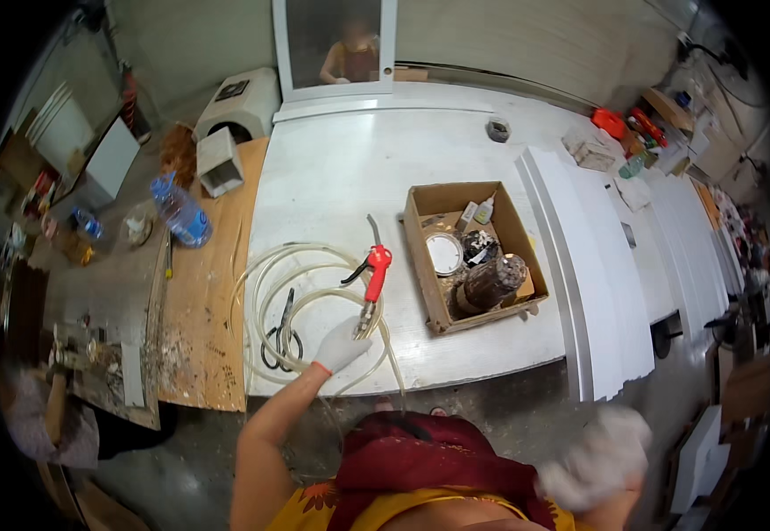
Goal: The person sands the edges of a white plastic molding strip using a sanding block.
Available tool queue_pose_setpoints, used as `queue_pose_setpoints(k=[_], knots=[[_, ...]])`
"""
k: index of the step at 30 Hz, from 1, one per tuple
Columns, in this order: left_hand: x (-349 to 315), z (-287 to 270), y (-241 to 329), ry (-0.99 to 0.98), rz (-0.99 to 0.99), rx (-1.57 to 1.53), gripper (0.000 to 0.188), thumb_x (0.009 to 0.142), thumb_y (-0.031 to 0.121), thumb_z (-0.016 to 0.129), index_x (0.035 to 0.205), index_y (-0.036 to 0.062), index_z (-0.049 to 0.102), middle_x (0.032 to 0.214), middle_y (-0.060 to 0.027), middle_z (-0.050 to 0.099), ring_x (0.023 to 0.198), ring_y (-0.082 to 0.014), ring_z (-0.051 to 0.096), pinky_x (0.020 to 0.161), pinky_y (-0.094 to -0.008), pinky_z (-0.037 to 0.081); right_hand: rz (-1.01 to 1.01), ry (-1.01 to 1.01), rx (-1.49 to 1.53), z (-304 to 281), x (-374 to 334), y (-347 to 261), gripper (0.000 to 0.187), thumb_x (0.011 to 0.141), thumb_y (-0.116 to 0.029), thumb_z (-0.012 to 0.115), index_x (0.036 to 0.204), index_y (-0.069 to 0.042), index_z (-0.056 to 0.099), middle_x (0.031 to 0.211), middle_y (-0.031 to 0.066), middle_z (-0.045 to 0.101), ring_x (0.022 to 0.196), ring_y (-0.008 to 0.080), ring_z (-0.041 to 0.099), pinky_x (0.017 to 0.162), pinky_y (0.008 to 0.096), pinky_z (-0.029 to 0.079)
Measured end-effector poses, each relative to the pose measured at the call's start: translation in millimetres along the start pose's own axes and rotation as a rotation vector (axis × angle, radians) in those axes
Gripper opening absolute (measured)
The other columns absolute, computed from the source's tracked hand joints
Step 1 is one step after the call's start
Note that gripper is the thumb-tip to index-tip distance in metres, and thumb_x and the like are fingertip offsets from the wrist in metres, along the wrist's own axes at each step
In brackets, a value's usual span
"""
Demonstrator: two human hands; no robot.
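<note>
My left hand [342,348], in a white glove, is closed around the metal hose fitting at the lower end of a red air blow gun [374,281]. The blow gun has a black trigger and a thin bent nozzle that points away from me. A clear yellowish hose [265,257] lies in loose coils on the white table around and under this hand. Black-handled scissors [284,332] rest among the coils, left of the hand. My right hand [599,451], also gloved, is raised at the lower right, off the table; motion smears its fingers.
Right of the blow gun stands an open cardboard box [482,257] holding a dark, crusted bottle, a round white lid and small bottles. Long white panels [580,265] lie along the table's right side. A large plastic bottle [181,211] stands at left, and a person's arm [55,407] shows beyond.
</note>
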State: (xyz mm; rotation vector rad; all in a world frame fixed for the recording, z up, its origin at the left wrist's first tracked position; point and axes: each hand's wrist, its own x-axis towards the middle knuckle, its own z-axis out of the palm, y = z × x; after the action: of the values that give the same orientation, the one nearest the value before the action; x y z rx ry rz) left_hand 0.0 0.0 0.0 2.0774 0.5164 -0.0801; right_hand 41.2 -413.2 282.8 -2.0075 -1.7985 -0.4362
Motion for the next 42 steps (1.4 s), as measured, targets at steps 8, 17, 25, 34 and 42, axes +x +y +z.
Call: queue_pose_setpoints(k=[8, 17, 25, 34, 42], knots=[[30.8, -10.3, -9.0, 0.152, -0.008, -0.03, 0.046, 0.079, 0.027, 0.071, 0.117, 0.0014, 0.063, 0.092, -0.0147, 0.066, 0.089, -0.0274, 0.065, 0.084, -0.0375, 0.05, 0.503, 0.167, 0.456, 174.4, 11.3, 18.0, 0.015, 0.081, -0.012, 0.073, 0.094, -0.005, 0.071, 0.094, 0.0103, 0.069, 0.088, 0.0311, 0.065, 0.081, 0.0402, 0.053], [27.1, 5.9, -12.7, 0.418, 0.057, -0.075, 0.059, 0.081, 0.022, 0.072, 0.135, 0.0008, 0.057, 0.121, -0.0203, 0.065, 0.115, -0.0331, 0.063, 0.101, -0.0384, 0.048, 0.554, -0.143, 0.385, 168.6, -22.0, 31.2, 0.018, 0.086, -0.021, 0.068, 0.094, -0.005, 0.071, 0.094, 0.0121, 0.069, 0.09, 0.0329, 0.066, 0.083, 0.0432, 0.052], [-79.2, 72.3, 85.9, 0.598, 0.076, -0.537, 0.031, 0.089, 0.0, 0.057, 0.119, -0.0035, 0.063, 0.118, -0.0148, 0.064, 0.108, -0.0239, 0.062, 0.097, -0.0368, 0.05, 0.483, -0.329, 0.509, 183.2, -80.2, 17.6, 0.018, 0.089, -0.025, 0.06, 0.088, -0.008, 0.068, 0.088, 0.0124, 0.066, 0.088, 0.0342, 0.064, 0.08, 0.0446, 0.051], [-150.6, 252.9, 217.3, -0.301, -0.055, -0.55, 0.022, 0.096, 0.002, 0.06, 0.116, -0.0035, 0.067, 0.106, -0.0105, 0.072, 0.099, -0.0161, 0.068, 0.086, -0.0282, 0.053, 0.656, -0.131, 0.472, 111.7, -238.8, 34.5, 0.021, 0.089, -0.026, 0.059, 0.089, -0.009, 0.071, 0.087, 0.0126, 0.066, 0.087, 0.0337, 0.064, 0.082, 0.0445, 0.052], [-160.8, 402.1, 346.8, -0.803, 0.054, -0.413, 0.032, 0.099, 0.01, 0.06, 0.129, 0.0003, 0.061, 0.118, -0.0087, 0.069, 0.103, -0.0118, 0.064, 0.09, -0.0257, 0.05, 1.178, -0.104, 0.335, 49.2, -472.9, 8.9, 0.023, 0.088, -0.027, 0.06, 0.099, -0.01, 0.073, 0.099, 0.0149, 0.069, 0.096, 0.0364, 0.064, 0.088, 0.0454, 0.05]])
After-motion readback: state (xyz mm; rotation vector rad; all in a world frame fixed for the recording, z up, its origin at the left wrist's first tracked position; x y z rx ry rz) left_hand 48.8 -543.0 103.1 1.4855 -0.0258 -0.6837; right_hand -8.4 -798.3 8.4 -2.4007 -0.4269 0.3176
